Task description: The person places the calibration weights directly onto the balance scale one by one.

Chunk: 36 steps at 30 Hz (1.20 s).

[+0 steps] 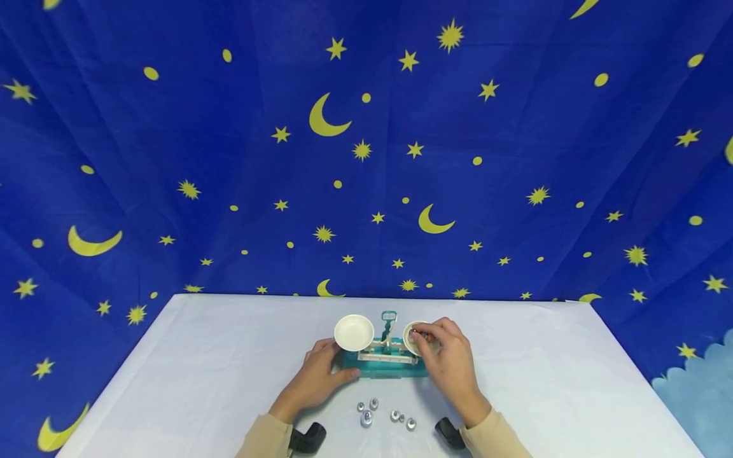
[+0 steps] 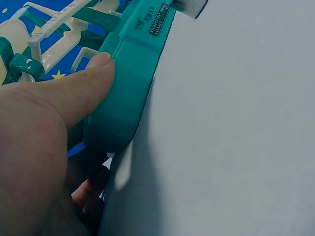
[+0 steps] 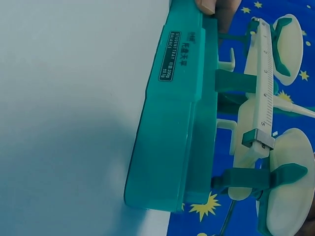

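Note:
A green tray balance [image 1: 386, 367] with two white pans stands on the table, its base marked "Student tray balance" in the right wrist view. My left hand [image 1: 317, 376] grips the left end of its base [image 2: 125, 93], thumb on the front and other fingers partly hidden behind. Nothing lies in the left pan [image 1: 353, 333]. Over the right pan [image 1: 408, 343], the thumb and fingers of my right hand [image 1: 452, 359] pinch a small metal weight [image 1: 413, 333], mostly covered by the fingertips. A metal slider [image 3: 258, 138] sits near the 5 on the white scale beam [image 3: 264, 78].
Several loose silver weights stand on the table in front of the balance, the largest one [image 1: 367, 418] to the left and another [image 1: 411, 423] to the right. A white cloth covers the table [image 1: 229, 362]. Behind hangs a blue curtain [image 1: 389, 178] with yellow moons and stars.

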Each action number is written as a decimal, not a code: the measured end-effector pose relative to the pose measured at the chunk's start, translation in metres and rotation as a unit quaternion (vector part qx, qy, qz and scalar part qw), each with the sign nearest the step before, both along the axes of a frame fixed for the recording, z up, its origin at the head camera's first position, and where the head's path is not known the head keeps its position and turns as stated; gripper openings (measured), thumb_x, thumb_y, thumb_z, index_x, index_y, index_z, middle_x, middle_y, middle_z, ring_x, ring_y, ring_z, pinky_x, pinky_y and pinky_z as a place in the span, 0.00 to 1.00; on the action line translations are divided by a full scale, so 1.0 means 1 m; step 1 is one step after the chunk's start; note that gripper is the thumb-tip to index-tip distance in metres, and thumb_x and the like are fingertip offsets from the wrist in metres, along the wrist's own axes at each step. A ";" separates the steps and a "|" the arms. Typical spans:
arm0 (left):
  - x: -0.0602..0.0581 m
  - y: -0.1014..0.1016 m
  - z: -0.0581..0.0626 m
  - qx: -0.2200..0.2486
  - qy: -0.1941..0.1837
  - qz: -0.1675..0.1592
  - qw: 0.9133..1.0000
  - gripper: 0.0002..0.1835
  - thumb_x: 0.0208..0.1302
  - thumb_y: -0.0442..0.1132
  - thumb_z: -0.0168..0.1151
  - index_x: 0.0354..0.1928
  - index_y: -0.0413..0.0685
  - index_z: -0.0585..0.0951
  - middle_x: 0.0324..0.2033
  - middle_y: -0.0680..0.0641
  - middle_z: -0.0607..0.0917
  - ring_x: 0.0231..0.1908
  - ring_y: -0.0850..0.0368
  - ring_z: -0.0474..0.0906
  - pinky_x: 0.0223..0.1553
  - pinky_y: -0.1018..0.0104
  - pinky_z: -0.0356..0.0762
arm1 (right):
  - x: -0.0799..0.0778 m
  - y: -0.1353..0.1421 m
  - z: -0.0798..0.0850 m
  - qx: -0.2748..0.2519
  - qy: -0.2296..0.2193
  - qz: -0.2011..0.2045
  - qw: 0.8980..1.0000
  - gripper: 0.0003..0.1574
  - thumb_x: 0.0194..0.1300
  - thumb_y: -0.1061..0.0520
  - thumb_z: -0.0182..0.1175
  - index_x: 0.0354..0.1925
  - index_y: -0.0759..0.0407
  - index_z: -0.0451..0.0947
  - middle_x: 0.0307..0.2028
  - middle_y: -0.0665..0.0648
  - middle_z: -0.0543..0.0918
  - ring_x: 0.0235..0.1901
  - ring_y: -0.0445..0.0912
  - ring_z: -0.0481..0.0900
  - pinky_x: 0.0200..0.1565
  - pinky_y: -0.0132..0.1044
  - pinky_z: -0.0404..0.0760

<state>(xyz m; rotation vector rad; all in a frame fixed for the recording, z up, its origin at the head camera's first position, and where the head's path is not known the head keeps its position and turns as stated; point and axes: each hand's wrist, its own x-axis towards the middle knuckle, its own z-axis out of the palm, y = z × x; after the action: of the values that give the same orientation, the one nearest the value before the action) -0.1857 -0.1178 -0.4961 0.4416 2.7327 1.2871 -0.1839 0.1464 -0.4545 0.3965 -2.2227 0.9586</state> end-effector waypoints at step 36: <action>0.000 0.000 -0.001 0.004 -0.004 0.006 1.000 0.43 0.61 0.57 0.70 0.70 0.37 0.70 0.64 0.38 0.75 0.68 0.38 0.62 0.66 0.33 0.58 | 0.019 0.005 0.020 -0.030 -0.017 0.043 0.998 0.15 0.50 0.63 0.79 0.38 0.57 0.87 0.26 0.48 0.76 0.27 0.45 0.72 0.29 0.29 0.70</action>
<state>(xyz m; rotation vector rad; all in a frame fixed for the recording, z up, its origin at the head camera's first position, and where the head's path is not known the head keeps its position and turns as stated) -0.1852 -0.1182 -0.4972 0.4212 2.7284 1.2985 -0.1645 0.1513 -0.4342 0.4554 -2.2168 1.0819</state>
